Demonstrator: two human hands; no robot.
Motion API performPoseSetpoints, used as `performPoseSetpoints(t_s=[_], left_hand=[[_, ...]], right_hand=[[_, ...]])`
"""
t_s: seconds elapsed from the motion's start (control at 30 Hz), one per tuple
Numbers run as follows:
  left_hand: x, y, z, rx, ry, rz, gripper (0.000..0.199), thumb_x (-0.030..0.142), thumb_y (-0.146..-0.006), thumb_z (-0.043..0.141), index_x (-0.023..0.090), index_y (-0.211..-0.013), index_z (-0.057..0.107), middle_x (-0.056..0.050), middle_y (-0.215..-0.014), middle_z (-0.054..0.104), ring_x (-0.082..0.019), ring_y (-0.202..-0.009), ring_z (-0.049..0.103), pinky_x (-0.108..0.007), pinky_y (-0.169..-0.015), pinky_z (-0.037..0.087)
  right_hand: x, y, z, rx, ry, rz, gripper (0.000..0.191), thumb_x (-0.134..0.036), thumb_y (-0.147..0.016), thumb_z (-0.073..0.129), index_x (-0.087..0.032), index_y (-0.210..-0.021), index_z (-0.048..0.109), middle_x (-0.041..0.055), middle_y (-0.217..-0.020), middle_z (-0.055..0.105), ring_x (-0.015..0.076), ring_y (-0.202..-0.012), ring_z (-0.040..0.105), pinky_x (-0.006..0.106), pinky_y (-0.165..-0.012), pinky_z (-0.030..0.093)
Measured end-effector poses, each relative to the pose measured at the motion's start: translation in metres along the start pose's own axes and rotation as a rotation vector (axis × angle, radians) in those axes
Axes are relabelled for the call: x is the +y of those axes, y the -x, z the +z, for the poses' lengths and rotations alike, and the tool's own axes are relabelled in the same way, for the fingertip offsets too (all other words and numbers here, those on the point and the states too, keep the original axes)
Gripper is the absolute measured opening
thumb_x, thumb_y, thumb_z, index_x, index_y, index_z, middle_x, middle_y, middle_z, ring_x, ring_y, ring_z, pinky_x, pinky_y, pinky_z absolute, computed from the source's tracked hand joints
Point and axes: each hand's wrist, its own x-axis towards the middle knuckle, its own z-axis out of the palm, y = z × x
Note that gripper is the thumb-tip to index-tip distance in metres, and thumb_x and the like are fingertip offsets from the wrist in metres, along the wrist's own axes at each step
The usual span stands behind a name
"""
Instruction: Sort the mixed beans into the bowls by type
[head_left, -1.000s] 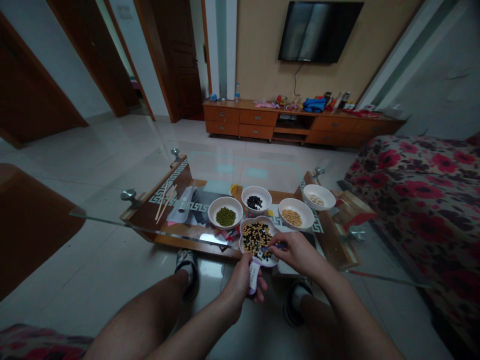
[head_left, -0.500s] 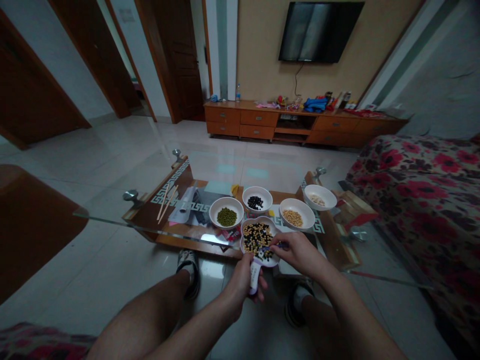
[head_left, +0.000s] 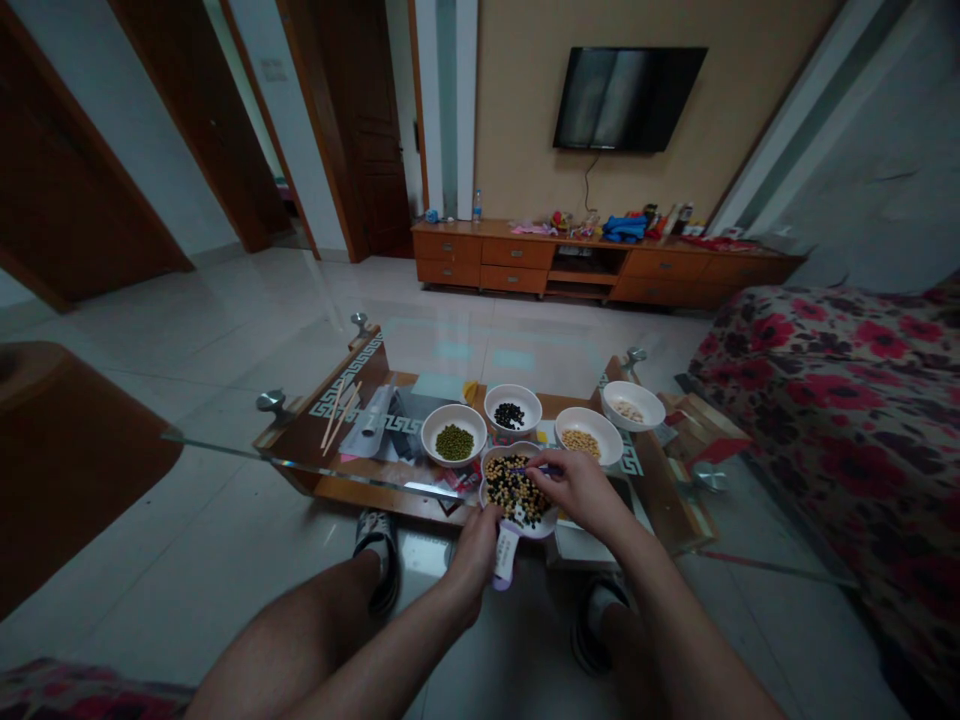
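My left hand (head_left: 478, 545) is closed around the near side of a white, purple-handled pan (head_left: 504, 560) at the glass table's front edge. Mixed black and yellow beans (head_left: 514, 488) lie in the pan. Over its right side, my right hand (head_left: 564, 480) pinches a small purple utensil (head_left: 546, 469), its tip among the beans. Behind stand white bowls: one with green beans (head_left: 454, 442), one with black beans (head_left: 509, 415), one with yellow beans (head_left: 580, 441), partly behind my right hand, and one with pale pieces (head_left: 628, 411) at the far right.
Wooden chopsticks (head_left: 339, 415) lie at the left of the glass table (head_left: 420, 330). Its lower shelf holds papers and boxes. A flowered sofa (head_left: 832, 370) stands to the right, a brown stool (head_left: 75, 450) to the left. A low cabinet (head_left: 517, 262) stands beyond.
My right hand has moved slightly up and left over the pan with the utensil, towards its far side. The camera view has tilted up a little. My left hand keeps its hold.
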Motion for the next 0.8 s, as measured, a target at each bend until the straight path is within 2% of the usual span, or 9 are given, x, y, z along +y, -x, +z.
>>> performPoseSetpoints(t_s=[0.2, 0.37, 0.5, 0.63, 0.8], left_hand=[[-0.004, 0.000, -0.001, 0.005, 0.003, 0.095, 0.024, 0.031, -0.081, 0.046, 0.014, -0.095, 0.055, -0.005, -0.069, 0.064, -0.017, -0.055, 0.058, -0.026, -0.051, 0.044], [-0.003, -0.001, 0.001, 0.004, -0.005, 0.092, 0.021, 0.027, -0.082, 0.041, 0.014, -0.093, 0.054, -0.003, -0.062, 0.061, -0.016, -0.049, 0.057, -0.025, -0.048, 0.042], [-0.005, -0.001, 0.002, -0.014, 0.031, 0.096, 0.019, 0.028, -0.083, 0.041, 0.015, -0.091, 0.051, -0.001, -0.060, 0.059, -0.016, -0.046, 0.056, -0.025, -0.046, 0.042], [-0.005, 0.001, 0.001, -0.025, 0.044, 0.087, 0.021, 0.030, -0.083, 0.042, 0.015, -0.094, 0.051, -0.002, -0.062, 0.061, -0.017, -0.046, 0.057, -0.026, -0.046, 0.043], [-0.002, 0.004, 0.001, -0.043, 0.042, 0.081, 0.026, 0.031, -0.084, 0.038, 0.013, -0.096, 0.053, -0.006, -0.069, 0.065, -0.017, -0.048, 0.058, -0.025, -0.046, 0.042]], right_hand=[[-0.014, -0.018, 0.014, 0.132, -0.043, -0.025, 0.019, -0.030, -0.083, 0.056, -0.021, -0.086, 0.073, 0.0032, -0.083, 0.073, 0.0162, -0.073, 0.064, 0.027, -0.070, 0.045], [-0.028, -0.031, 0.032, 0.194, -0.047, -0.053, 0.018, -0.029, -0.085, 0.055, -0.022, -0.087, 0.071, 0.0032, -0.086, 0.073, 0.0174, -0.079, 0.065, 0.028, -0.074, 0.045], [-0.035, -0.037, 0.042, 0.225, -0.016, -0.015, 0.021, -0.032, -0.086, 0.053, -0.022, -0.090, 0.071, 0.0039, -0.088, 0.073, 0.0178, -0.079, 0.065, 0.027, -0.072, 0.044], [-0.035, -0.033, 0.037, 0.251, 0.004, 0.000, 0.022, -0.033, -0.087, 0.052, -0.022, -0.092, 0.070, 0.0047, -0.089, 0.072, 0.0183, -0.079, 0.064, 0.028, -0.071, 0.044], [-0.022, -0.017, 0.020, 0.239, 0.027, 0.016, 0.023, -0.035, -0.087, 0.052, -0.022, -0.094, 0.069, 0.0047, -0.088, 0.072, 0.0187, -0.080, 0.064, 0.029, -0.073, 0.044]])
